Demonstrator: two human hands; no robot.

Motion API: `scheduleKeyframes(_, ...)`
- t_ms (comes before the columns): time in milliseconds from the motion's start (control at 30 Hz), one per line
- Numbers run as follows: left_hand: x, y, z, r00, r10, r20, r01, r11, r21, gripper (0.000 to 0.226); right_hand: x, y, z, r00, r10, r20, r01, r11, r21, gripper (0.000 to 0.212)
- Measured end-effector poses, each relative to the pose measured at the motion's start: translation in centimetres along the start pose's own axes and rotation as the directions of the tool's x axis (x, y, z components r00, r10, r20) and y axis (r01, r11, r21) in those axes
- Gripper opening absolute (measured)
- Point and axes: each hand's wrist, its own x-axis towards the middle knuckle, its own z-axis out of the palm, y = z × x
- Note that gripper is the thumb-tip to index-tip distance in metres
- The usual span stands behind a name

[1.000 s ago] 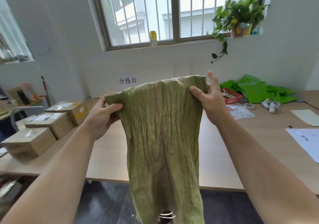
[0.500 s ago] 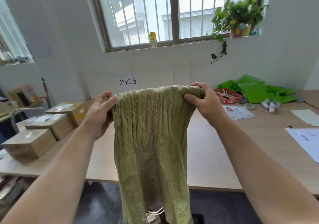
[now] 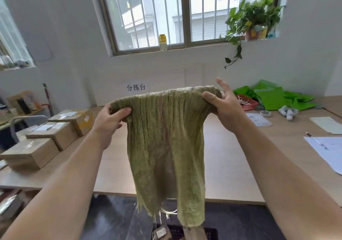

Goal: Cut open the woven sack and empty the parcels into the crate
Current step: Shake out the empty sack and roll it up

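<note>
The green woven sack [image 3: 166, 138] hangs bottom-up in the centre of the view, in the air in front of the near edge of the wooden table [image 3: 231, 156], and it looks limp and flat, so I judge it nearly or wholly emptied. The left hand [image 3: 109, 117] grips the closed end at the sack's 10 o'clock corner, thumb across the front and fingers curled behind. The right hand [image 3: 224, 108] takes the 2 o'clock corner, its thumb clamping the bunched weave against the hand while some fingers stand splayed behind. Holding the two top corners apart and high points the frayed, cut mouth to 6 o'clock, straight at the dark crate [image 3: 211, 233] on the floor, where a brown parcel [image 3: 161, 231] shows beneath the loose threads. That way anything left inside should drop into the crate, not onto the table. Cardboard boxes [image 3: 55, 132] sit at 9 o'clock on the table, well apart from the sack.
</note>
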Motion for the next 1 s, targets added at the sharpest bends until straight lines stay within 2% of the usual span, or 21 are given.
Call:
scheduleKeyframes(67,0.1,0.0,0.0,1.000,-0.020,-0.019,0.020,0.999,-0.026,0.030,-0.4,-0.1,-0.3,0.996,0.006,0.089,-0.006,1.000,0.002,0.107)
scheduleKeyframes(133,0.2,0.1,0.0,0.998,-0.059,-0.028,0.056,0.993,-0.104,0.018,-0.5,0.0,-0.5,0.994,0.016,0.105,-0.004,0.993,-0.116,0.096)
scheduleKeyframes(200,0.2,0.2,0.2,0.995,-0.098,-0.013,0.094,0.979,-0.183,0.010,-0.6,0.3,-0.4,0.998,-0.018,0.066,0.033,0.971,-0.235,0.080)
scheduleKeyframes(267,0.0,0.2,0.5,0.993,-0.120,0.015,0.121,0.976,-0.183,0.008,-0.5,0.6,-0.2,0.998,-0.068,-0.006,0.065,0.966,-0.250,0.060)
scheduleKeyframes(400,-0.2,0.3,0.7,0.989,-0.128,0.076,0.140,0.974,-0.179,0.019,-0.4,0.9,0.1,0.989,-0.105,-0.109,0.082,0.977,-0.197,0.038)
scheduleKeyframes(500,-0.2,0.1,0.4,0.989,-0.072,0.128,0.099,0.972,-0.213,0.049,-0.4,1.3,0.2,0.984,-0.082,-0.155,0.063,0.991,-0.121,0.033)
scheduleKeyframes(667,-0.6,0.0,0.3,0.977,-0.031,0.209,0.063,0.987,-0.147,0.094,-0.3,1.2,0.3,0.980,-0.046,-0.194,0.026,0.994,-0.103,0.038)
scheduleKeyframes(767,-0.6,0.1,0.5,0.986,0.018,0.164,0.009,0.987,-0.162,0.079,-0.2,0.9,0.5,0.983,-0.017,-0.185,0.001,0.997,-0.083,0.046)
scheduleKeyframes(900,-0.1,0.1,0.5,0.991,0.038,0.129,-0.012,0.981,-0.191,0.059,-0.3,0.8,0.6,0.987,-0.001,-0.158,-0.019,0.992,-0.122,0.076)
scheduleKeyframes(1000,0.4,0.2,0.1,0.996,0.009,0.089,0.008,0.982,-0.191,0.051,-0.7,0.5,0.4,0.999,-0.031,-0.015,0.029,0.992,-0.120,0.080)
